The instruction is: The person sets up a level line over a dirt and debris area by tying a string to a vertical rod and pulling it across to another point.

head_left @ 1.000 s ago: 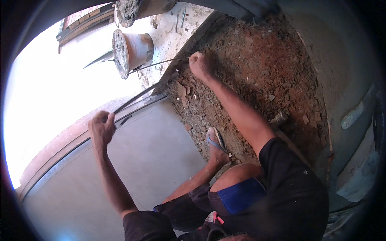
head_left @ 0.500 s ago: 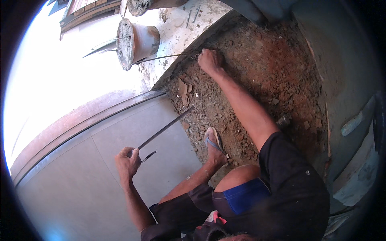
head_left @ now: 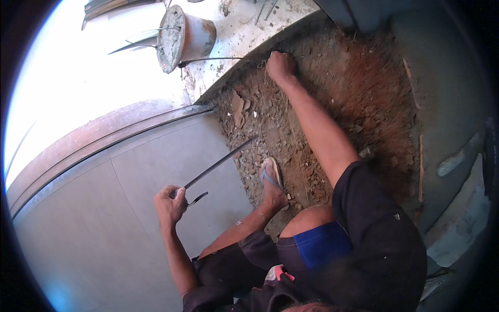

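Dark metal makes up the bar (head_left: 223, 160) in the left hand (head_left: 170, 205): long, straight, narrow, with a dull sheen along its length. Beside the thumb a short, curved black strip (head_left: 198, 198) juts out, bent like a hook; whether it is one piece with the bar cannot be told. The left fingers are closed around the bar's near end. The bar slants up and rightward above smooth grey tiles (head_left: 140, 192), its squared tip in line with the margin of the soil.

The right hand (head_left: 282, 68) is curled into a fist at the far edge of the soil (head_left: 358, 93), knuckles away from the body. Its fingertips are hidden, so I cannot tell whether it clamps anything. Just left of it is a loop of fine, pale string (head_left: 261, 64), and a thin, dark rod (head_left: 215, 59) runs from near the bucket (head_left: 200, 37) toward the hand.

The soil is crumbly, brown to rust red, strewn with small stones and a torn, flat brown scrap (head_left: 239, 108). The pale, tapered bucket has a rough grey crust on its wide end and stands on a white, spattered slab (head_left: 234, 28). A sandalled foot (head_left: 273, 179) rests on the soil near the tile edge.
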Tool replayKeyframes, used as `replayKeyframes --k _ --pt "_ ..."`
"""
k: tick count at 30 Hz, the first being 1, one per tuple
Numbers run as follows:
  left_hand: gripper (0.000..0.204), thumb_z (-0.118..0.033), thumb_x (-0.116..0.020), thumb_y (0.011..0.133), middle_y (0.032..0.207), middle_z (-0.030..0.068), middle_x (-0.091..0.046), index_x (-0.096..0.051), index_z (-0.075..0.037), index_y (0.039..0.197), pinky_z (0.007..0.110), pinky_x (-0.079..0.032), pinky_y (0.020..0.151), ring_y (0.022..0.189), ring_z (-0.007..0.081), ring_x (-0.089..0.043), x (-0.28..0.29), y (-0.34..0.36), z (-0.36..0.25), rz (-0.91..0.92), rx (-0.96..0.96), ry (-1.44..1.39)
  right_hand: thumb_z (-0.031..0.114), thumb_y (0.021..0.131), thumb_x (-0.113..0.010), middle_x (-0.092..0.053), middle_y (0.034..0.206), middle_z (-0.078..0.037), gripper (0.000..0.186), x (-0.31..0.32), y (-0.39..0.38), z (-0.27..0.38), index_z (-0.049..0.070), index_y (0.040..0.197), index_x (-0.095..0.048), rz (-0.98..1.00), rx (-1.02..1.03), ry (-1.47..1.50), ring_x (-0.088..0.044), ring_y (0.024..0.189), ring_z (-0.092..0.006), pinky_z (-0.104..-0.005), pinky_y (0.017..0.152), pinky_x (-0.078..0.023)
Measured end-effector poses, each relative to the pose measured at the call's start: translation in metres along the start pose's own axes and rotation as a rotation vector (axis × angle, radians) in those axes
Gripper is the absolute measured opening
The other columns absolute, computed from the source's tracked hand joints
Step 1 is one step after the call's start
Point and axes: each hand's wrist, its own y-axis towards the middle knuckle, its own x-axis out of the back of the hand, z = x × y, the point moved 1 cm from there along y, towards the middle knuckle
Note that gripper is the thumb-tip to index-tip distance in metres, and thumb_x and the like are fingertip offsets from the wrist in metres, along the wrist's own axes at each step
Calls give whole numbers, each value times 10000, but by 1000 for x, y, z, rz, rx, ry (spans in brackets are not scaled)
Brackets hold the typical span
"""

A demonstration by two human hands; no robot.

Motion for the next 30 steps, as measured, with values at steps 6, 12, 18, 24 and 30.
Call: replayKeyframes --k 6,12,18,24,30 --pt "260 -203 -642 795 637 109 -634 -666 55 809 303 -486 576 584 150 -602 0 2 11 -33 -4 -42 153 822 -590 -674 926 -240 196 -8 3 -8 15 900 -705 48 12 47 -664 912 -376 -449 784 -538" --pt "246 -188 -631 809 604 94 -628 -664 56 798 295 -489 565 555 139 -603 6 15 -29 -44 -60 -124 208 814 -643 -674 967 -212 243 1 -15 -32 23 971 -662 -66 1 358 -651 944 -348 -427 846 -510" --pt "329 -263 -593 798 580 133 -615 -666 58 793 327 -495 600 558 193 -628 30 45 -80 -186 -298 127 210 855 -625 -680 917 -125 265 22 -70 -23 15 1035 -623 327 -227 862 -657 816 -215 -336 714 -535" --pt "361 -290 -578 800 626 138 -654 -689 51 850 346 -514 632 591 225 -648 37 83 -165 -234 -460 349 204 907 -598 -663 902 -78 226 6 -79 -11 13 1028 -608 527 -369 1357 -595 680 -93 -224 559 -518" --pt "273 -250 -572 778 636 125 -661 -709 -13 788 358 -507 663 618 247 -648 27 96 -223 -272 -481 412 172 912 -604 -644 898 -52 147 -16 -48 -8 51 994 -593 560 -565 1865 -567 659 -73 -183 529 -493"
